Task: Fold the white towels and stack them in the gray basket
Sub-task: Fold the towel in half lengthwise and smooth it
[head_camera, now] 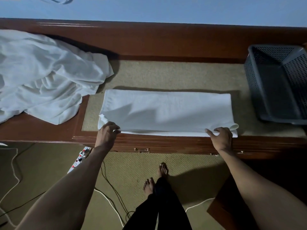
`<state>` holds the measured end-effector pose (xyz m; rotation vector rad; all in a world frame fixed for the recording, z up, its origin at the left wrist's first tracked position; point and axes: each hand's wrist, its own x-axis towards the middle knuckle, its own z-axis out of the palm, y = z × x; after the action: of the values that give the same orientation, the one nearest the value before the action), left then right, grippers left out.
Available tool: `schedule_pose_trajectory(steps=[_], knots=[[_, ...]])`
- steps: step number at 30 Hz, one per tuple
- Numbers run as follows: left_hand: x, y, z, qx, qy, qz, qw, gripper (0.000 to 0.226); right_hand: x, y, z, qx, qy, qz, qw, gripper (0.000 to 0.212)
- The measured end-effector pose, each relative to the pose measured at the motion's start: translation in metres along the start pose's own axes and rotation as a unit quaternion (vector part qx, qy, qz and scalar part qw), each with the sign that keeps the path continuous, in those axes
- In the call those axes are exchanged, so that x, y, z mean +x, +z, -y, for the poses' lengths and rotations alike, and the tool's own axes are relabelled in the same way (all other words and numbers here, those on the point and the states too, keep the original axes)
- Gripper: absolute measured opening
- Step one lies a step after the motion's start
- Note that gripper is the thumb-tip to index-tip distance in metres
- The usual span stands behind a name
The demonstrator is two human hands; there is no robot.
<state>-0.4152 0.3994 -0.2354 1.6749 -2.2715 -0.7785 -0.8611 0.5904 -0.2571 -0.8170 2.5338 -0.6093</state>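
- The pile (pixel 46 77) of loose white towels is cut off by the left edge of the view, so its full extent cannot be seen.
- The basket (pixel 251 77) is cut off at the right edge; its floor is lost in shadow.
- The scene is dimly lit, and the layers of the towel (pixel 166 110) are hard to count; only a doubled near edge can be made out.
- The undersides of both hands' fingers are hidden against the cloth.
- The left hand (pixel 108 131) is reached forward with the arm nearly straight; its fingers are curled over the towel's near left corner, which is grasped.
- The right hand (pixel 221 136) is held at the near right corner; the thumb is stretched leftward along the near edge, the other fingers are bent onto the cloth, and the corner is grasped.
- The towel is laid flat as a long folded band on the mat (pixel 166 75) of the desk (pixel 149 39), between the pile and the basket and touching neither.
- The pile is heaped on the desk's left end, one fold reaching onto the mat.
- The basket is set on the desk's right end.
- A power strip (pixel 79 159) is seen on the floor, partly hidden behind the left forearm.
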Motion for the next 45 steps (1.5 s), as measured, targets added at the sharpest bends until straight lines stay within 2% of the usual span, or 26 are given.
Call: schedule_pose_trajectory(steps=[4, 10, 14, 17, 22, 25, 29, 34, 37, 40, 43, 45], knots=[[-0.001, -0.003, 0.005, 0.012, 0.01, 0.004, 1.0, 0.005, -0.003, -0.004, 0.0, -0.002, -0.007, -0.02, 1.0, 0.045], [-0.01, -0.001, -0.005, 0.028, -0.048, 0.015, 0.998, 0.012, -0.01, 0.0, 0.001, -0.015, 0.003, 0.014, 1.0, 0.046], [-0.028, -0.007, -0.013, 0.139, -0.073, -0.001, 0.988, 0.027, -0.01, -0.007, 0.003, -0.019, 0.032, 0.039, 0.999, 0.044], [-0.023, -0.002, -0.025, 0.142, -0.067, -0.045, 0.987, 0.034, 0.003, -0.018, 0.003, -0.052, 0.01, -0.006, 0.999, 0.049], [0.033, 0.033, -0.087, 0.093, 0.013, -0.085, 0.992, 0.019, 0.041, -0.027, 0.014, -0.05, 0.031, -0.081, 0.995, 0.037], [0.067, 0.074, -0.127, 0.082, 0.069, -0.071, 0.992, 0.023, 0.071, -0.022, 0.009, 0.002, 0.034, -0.103, 0.994, 0.035], [0.099, 0.128, -0.179, 0.081, 0.113, -0.035, 0.99, 0.042, 0.115, -0.019, 0.002, 0.021, 0.041, -0.117, 0.992, 0.046], [0.128, 0.177, -0.214, 0.108, 0.126, 0.047, 0.985, 0.061, 0.171, -0.015, -0.01, 0.074, 0.063, -0.097, 0.991, 0.054], [0.136, 0.195, -0.215, 0.133, 0.116, 0.086, 0.981, 0.066, 0.198, -0.007, -0.017, 0.101, 0.034, -0.096, 0.99, 0.067], [0.133, 0.205, -0.211, 0.167, 0.109, 0.089, 0.976, 0.067, 0.216, -0.002, -0.022, 0.09, 0.006, -0.091, 0.992, 0.059], [0.132, 0.206, -0.211, 0.174, 0.107, 0.072, 0.976, 0.067, 0.221, -0.001, -0.014, 0.074, 0.049, -0.109, 0.99, 0.05], [0.132, 0.207, -0.212, 0.176, 0.108, 0.064, 0.976, 0.066, 0.211, 0.003, 0.0, 0.019, 0.063, -0.149, 0.987, 0.046]])
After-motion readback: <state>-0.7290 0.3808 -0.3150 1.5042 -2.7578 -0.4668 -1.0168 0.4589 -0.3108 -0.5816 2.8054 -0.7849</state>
